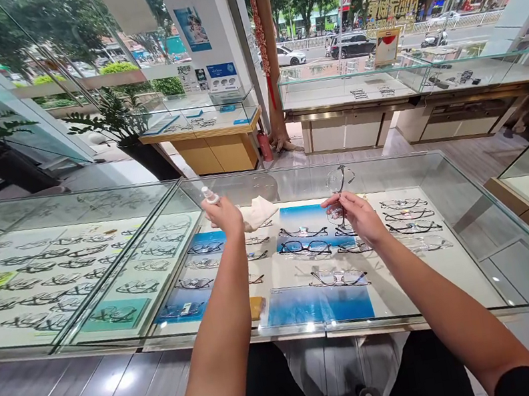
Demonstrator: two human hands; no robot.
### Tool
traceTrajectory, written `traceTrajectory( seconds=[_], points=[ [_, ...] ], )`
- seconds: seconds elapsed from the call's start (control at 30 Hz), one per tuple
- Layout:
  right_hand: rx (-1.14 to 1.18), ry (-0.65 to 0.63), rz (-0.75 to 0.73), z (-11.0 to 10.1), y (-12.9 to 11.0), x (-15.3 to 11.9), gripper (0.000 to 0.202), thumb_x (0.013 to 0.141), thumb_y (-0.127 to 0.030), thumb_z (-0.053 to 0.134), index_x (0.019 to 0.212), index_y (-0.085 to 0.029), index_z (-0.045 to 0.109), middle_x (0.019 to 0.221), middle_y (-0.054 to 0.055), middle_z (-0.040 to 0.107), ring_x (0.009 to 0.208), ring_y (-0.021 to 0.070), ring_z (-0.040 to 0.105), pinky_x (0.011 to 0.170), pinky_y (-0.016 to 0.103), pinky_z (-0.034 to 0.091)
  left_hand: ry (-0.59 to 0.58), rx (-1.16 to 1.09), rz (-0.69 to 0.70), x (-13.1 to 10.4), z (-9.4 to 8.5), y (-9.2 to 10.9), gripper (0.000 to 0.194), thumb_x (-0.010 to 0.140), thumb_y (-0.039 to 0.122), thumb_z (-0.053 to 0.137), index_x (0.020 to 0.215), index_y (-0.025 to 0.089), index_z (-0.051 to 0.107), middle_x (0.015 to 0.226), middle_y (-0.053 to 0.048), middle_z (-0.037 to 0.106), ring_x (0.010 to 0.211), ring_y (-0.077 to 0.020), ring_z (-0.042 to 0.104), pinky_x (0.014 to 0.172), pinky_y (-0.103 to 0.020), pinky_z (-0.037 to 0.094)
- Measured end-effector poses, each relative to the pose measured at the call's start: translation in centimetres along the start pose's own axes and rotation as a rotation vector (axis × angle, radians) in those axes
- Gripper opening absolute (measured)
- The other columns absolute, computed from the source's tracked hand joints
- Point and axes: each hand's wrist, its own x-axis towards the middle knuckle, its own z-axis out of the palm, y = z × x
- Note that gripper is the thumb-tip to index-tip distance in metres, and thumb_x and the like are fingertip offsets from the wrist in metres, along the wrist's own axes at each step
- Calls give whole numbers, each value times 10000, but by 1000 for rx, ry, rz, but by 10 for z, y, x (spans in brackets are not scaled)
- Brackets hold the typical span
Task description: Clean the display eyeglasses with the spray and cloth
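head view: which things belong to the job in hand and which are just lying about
Probably the job: small white-topped bottle, held; crumpled white cloth; thin-rimmed round glasses, held.
Probably just lying about: black-framed glasses inside the glass case; tapered black plant pot; red fire extinguisher.

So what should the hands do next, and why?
Maybe bring the left hand across, so the small bottle comes near the glasses. The left hand grips the bottle, the right hand holds the glasses up, and they're well apart. A pale cloth shows beside the left hand, perhaps for wiping.
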Motion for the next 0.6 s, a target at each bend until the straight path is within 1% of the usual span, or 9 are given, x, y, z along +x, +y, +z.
traceTrajectory(
  seconds=[0.07, 0.1, 0.2, 0.3, 0.5, 0.57, 0.6],
  points=[
    [-6, -3, 0, -1, 0, 0, 394, 960, -658, 782, 1016, -270, 823, 1152, 87, 848, 951, 230, 683, 825, 377, 510, 105, 61, -148, 7, -1, -5, 264, 984, 134, 534, 1220, 254, 536, 1400, -148, 696, 1481, -369, 562, 1242, -578, 403],
    [-8, -5, 0, -1, 1, 1, 396, 959, -659, 782, 1014, -269, 821, 1153, 87, 847, 950, 230, 683, 824, 377, 509, 131, 75, -194, 9, -2, -6, 275, 985, 126, 537, 1231, 250, 532, 1455, -163, 682, 1520, -382, 538, 1260, -599, 385],
    [-12, -8, -1, -2, 2, 1, 401, 959, -661, 778, 1001, -264, 815, 1156, 91, 845, 944, 228, 679, 817, 374, 505, 143, 104, -244, 11, -2, -9, 305, 1009, 116, 518, 1291, 232, 514, 1577, -209, 630, 1572, -404, 504, 1280, -628, 361],
    [-19, -4, 1, -2, 3, 2, 401, 964, -658, 766, 1002, -261, 808, 1161, 92, 843, 948, 227, 679, 820, 371, 507, 148, 126, -265, 10, -2, -12, 355, 1018, 98, 497, 1349, 225, 495, 1600, -227, 618, 1573, -400, 516, 1275, -624, 370],
    [-25, -6, -8, -2, 3, 2, 394, 976, -651, 750, 994, -260, 799, 1168, 94, 840, 958, 230, 682, 824, 374, 514, 133, 144, -240, 9, -3, -16, 408, 1021, 126, 519, 1416, 221, 483, 1555, -242, 648, 1543, -404, 557, 1243, -629, 405],
    [-36, -3, -5, -2, 3, 2, 405, 975, -664, 746, 994, -263, 795, 1172, 96, 840, 961, 234, 683, 823, 380, 520, 151, 156, -243, 6, -4, -14, 486, 990, 141, 561, 1459, 217, 461, 1590, -253, 613, 1570, -422, 522, 1249, -626, 399],
    [-41, 0, -5, -2, 3, 2, 411, 974, -671, 744, 996, -264, 795, 1174, 96, 840, 962, 235, 683, 823, 382, 522, 174, 166, -242, 4, -5, -11, 545, 972, 160, 592, 1492, 213, 439, 1630, -262, 571, 1600, -430, 483, 1260, -619, 388]
  ],
)
